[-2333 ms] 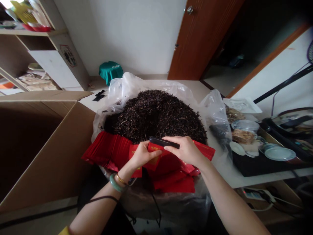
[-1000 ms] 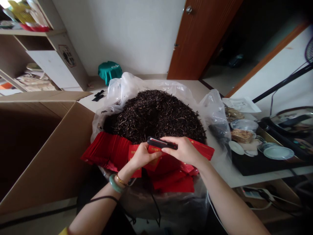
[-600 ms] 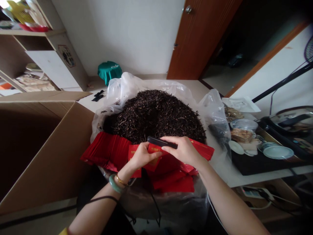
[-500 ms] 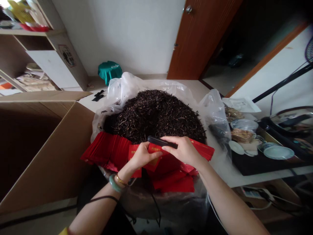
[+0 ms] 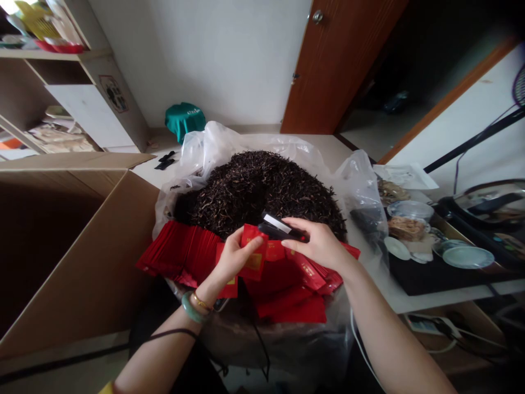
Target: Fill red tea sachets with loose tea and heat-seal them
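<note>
My left hand (image 5: 232, 256) pinches a small red packet (image 5: 255, 253) by its side, holding it upright over a spread of several red packets (image 5: 184, 253). My right hand (image 5: 322, 246) grips a black hand-held clamp tool (image 5: 279, 227), its jaws parted with a white strip showing, just right of the packet's top edge. Behind both hands a heap of dark loose tea leaves (image 5: 262, 189) fills a clear plastic bag (image 5: 213, 143).
An open cardboard box (image 5: 74, 246) stands at the left. A black tray (image 5: 443, 271) with dishes and a lidded bowl (image 5: 411, 210) sits on the white table at the right. A brown door (image 5: 340, 60) and a green stool (image 5: 184, 117) are behind. Shelves stand far left.
The clamp tool, earlier pressed flat over the packet's top, has lifted off to the right and opened. My left hand has raised the packet free of the tool.
</note>
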`<move>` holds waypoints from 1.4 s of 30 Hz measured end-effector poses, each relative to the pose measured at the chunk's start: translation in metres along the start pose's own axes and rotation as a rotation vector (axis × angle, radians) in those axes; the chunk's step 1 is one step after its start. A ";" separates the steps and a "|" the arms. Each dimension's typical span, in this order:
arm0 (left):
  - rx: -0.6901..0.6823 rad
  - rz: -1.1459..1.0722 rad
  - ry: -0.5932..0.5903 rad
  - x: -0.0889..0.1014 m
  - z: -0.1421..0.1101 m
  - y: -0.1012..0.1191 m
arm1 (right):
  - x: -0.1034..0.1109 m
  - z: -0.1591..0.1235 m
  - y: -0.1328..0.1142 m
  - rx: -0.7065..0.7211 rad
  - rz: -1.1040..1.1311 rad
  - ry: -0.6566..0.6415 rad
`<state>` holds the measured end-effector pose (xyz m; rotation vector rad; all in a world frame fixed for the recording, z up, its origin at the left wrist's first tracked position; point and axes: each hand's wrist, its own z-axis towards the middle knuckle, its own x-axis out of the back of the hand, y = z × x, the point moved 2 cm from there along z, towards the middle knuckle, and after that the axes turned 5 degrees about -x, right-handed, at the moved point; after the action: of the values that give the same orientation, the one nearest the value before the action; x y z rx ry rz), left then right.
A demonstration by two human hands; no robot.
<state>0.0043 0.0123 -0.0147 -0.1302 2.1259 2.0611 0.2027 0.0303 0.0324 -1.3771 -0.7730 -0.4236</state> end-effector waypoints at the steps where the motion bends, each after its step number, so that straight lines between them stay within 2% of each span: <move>1: -0.024 -0.011 0.022 0.000 0.000 0.001 | 0.003 0.001 0.003 -0.017 -0.031 -0.020; 6: -0.094 0.007 0.066 0.001 0.000 0.000 | 0.013 0.006 0.015 -0.074 -0.286 -0.118; 12: -0.030 -0.023 0.092 0.002 0.002 0.000 | 0.006 0.009 0.028 -0.134 -0.528 -0.278; 15: -0.023 -0.037 0.120 0.003 0.002 -0.001 | 0.002 0.010 0.031 -0.121 -0.565 -0.291; 17: -0.024 -0.029 0.132 0.003 0.002 -0.002 | 0.001 0.011 0.026 -0.082 -0.470 -0.230; 22: -0.057 0.044 0.112 0.001 0.000 -0.002 | -0.013 0.005 -0.003 0.036 0.124 -0.115; 25: -0.088 0.091 0.080 -0.002 -0.001 -0.001 | -0.027 0.000 -0.018 0.103 0.139 -0.043; 29: -0.103 0.116 0.074 -0.003 -0.003 -0.001 | -0.035 -0.002 -0.021 0.090 0.112 0.029; 36: -0.100 0.148 0.075 -0.003 -0.003 0.001 | -0.030 -0.002 -0.020 0.042 0.203 -0.099; 42: -0.161 0.188 0.180 0.007 0.000 0.006 | -0.022 0.004 -0.006 -0.026 0.263 -0.170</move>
<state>-0.0039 0.0129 -0.0106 -0.1471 2.1436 2.4132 0.1819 0.0294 0.0213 -1.5291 -0.7131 -0.1120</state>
